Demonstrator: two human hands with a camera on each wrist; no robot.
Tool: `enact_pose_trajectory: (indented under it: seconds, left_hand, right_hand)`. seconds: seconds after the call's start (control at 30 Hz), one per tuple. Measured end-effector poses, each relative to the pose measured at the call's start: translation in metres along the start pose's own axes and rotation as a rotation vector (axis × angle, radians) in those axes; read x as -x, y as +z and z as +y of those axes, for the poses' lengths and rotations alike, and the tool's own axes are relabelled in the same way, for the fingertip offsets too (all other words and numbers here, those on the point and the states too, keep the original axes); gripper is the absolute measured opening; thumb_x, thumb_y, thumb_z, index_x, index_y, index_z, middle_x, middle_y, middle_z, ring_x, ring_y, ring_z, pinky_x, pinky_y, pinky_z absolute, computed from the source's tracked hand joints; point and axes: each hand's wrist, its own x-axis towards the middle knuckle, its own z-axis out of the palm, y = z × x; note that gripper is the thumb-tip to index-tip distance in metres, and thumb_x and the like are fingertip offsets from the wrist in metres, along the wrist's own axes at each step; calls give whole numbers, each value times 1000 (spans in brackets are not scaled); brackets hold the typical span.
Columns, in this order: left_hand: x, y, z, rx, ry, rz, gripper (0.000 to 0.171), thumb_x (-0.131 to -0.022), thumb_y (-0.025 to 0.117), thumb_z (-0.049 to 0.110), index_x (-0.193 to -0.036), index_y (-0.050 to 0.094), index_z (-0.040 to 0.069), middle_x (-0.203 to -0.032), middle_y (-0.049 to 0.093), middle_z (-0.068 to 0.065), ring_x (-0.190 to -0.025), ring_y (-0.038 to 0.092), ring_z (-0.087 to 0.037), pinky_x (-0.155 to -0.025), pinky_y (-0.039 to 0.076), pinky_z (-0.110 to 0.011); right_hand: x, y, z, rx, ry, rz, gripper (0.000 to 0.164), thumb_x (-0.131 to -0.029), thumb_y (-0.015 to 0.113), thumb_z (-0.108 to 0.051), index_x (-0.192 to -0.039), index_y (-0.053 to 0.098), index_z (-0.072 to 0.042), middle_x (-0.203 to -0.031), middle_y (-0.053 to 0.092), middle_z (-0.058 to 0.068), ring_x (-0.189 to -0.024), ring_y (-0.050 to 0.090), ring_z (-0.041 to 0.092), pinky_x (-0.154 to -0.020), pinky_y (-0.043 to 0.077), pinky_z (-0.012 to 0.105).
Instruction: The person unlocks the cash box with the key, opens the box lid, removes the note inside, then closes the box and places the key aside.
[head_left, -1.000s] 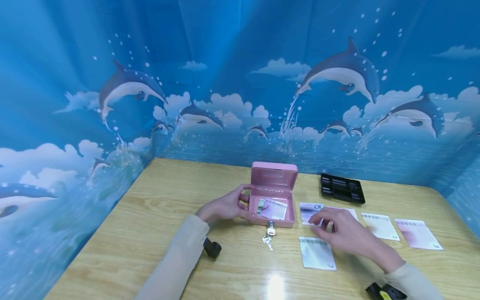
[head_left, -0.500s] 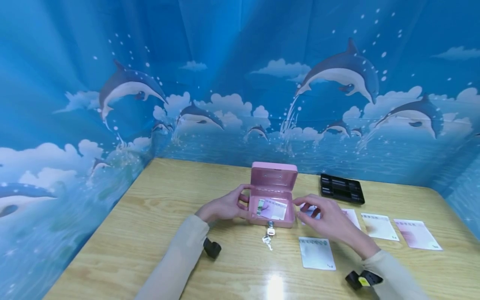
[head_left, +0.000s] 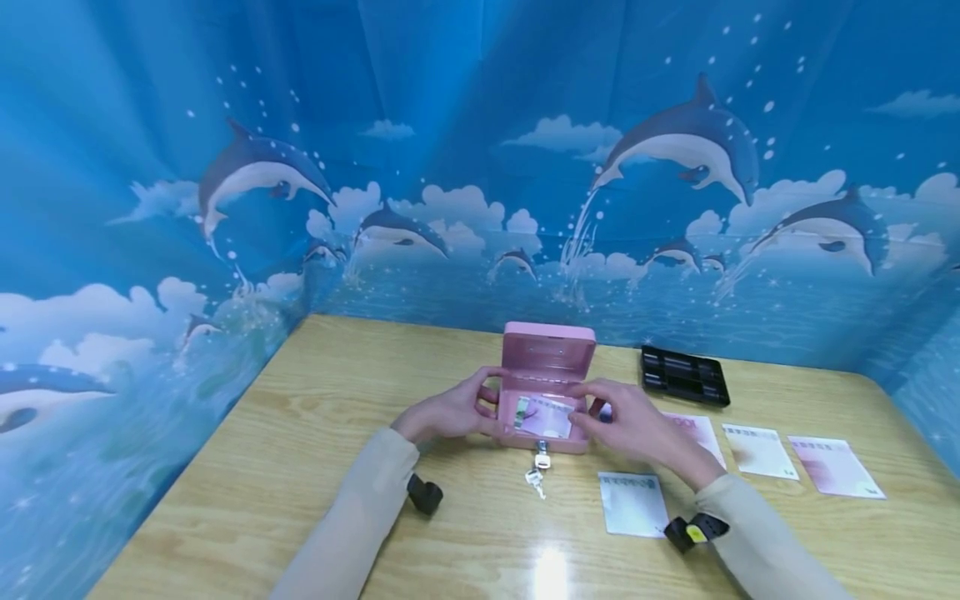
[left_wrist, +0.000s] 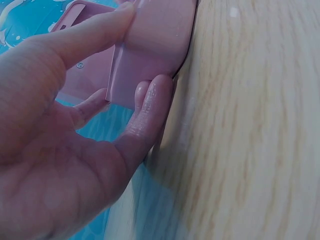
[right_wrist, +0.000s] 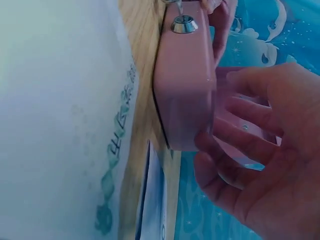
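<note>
A pink cash box (head_left: 566,446) stands with its lid (head_left: 551,348) raised, in the middle of the head view. Several banknotes (head_left: 543,418) lie inside it. Keys (head_left: 535,477) hang from the front lock. My left hand (head_left: 454,410) grips the box's left side, its fingers curved against the pink wall in the left wrist view. My right hand (head_left: 626,417) reaches over the box's right rim, fingertips above the inside. Its fingers (right_wrist: 250,135) are spread and bent loosely in the right wrist view, with nothing visible between them.
On the table to the right lie a whitish-green note (head_left: 632,504), a pink note (head_left: 697,433), a brownish note (head_left: 760,452) and a purple-pink note (head_left: 836,467). A purple-blue note is mostly behind my right hand. The black compartment tray (head_left: 684,375) sits near the back edge.
My right hand has moved left, from above the notes on the table to the box's right rim. The left hand and the box have stayed in place.
</note>
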Motion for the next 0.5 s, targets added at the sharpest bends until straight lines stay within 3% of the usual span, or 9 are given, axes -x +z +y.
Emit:
enact_pose_trajectory:
  seconds: [0.5]
  left_hand:
    - [-1, 1, 0, 8, 3, 2, 91, -85, 83, 16, -157, 29, 26, -138, 55, -13, -116, 61, -24, -103, 54, -44]
  right_hand:
    - [-24, 11, 0, 64, 9, -176, 37, -99, 66, -23, -133, 66, -8, -84, 62, -3, -68, 49, 8, -58, 43, 24]
